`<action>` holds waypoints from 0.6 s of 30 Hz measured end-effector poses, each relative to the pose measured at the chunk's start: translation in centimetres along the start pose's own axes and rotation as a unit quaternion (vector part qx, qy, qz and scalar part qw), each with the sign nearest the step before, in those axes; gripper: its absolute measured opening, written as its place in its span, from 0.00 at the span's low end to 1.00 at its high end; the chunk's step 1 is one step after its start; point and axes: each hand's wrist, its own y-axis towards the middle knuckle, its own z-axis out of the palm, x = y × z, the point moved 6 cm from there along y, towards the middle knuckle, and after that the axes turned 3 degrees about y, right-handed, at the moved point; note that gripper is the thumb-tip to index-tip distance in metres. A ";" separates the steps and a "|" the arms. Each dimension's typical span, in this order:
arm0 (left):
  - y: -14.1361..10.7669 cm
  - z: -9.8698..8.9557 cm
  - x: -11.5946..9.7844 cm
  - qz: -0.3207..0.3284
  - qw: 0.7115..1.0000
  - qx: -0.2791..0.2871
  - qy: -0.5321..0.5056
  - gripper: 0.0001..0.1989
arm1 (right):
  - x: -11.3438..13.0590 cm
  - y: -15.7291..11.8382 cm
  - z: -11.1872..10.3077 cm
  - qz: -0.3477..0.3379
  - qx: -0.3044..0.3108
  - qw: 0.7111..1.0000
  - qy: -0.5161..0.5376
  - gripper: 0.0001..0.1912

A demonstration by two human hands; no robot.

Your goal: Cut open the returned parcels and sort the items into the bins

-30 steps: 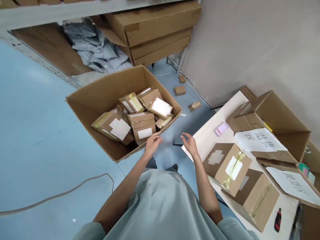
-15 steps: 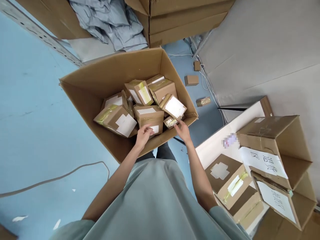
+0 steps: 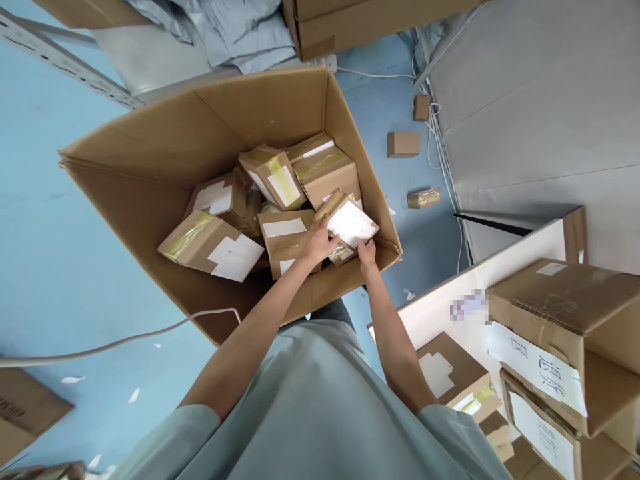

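Note:
A large open carton (image 3: pixel 200 120) in front of me holds several taped cardboard parcels. The small parcel with a white label (image 3: pixel 350 221) lies at its right side. My left hand (image 3: pixel 320 241) is closed at the parcel's left edge, fingers along its side. At the near right edge my right hand (image 3: pixel 367 253) is closed on the same parcel, thumb by the label. Just under it is a small parcel wrapped in shiny tape (image 3: pixel 341 253), partly hidden. To the left sit a labelled parcel (image 3: pixel 285 230) and a tilted parcel with yellow tape (image 3: pixel 213 247).
Three small boxes, one of them a plain brown box (image 3: pixel 404 144), lie on the blue floor near cables (image 3: pixel 445 160). Open cartons with handwritten signs (image 3: pixel 537 367) stand at right. Grey bags (image 3: pixel 235 30) are on a shelf behind. A pale cable (image 3: pixel 150 333) runs at left.
My left hand has moved right, from the middle parcel to the small labelled parcel. My right hand has closed on that parcel's edge. The view has shifted slightly.

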 end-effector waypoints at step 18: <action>-7.4 -25.9 1.0 0.001 0.926 -0.377 0.022 0.37 | 13.5 -9.0 11.2 -0.044 0.258 0.953 0.152 0.40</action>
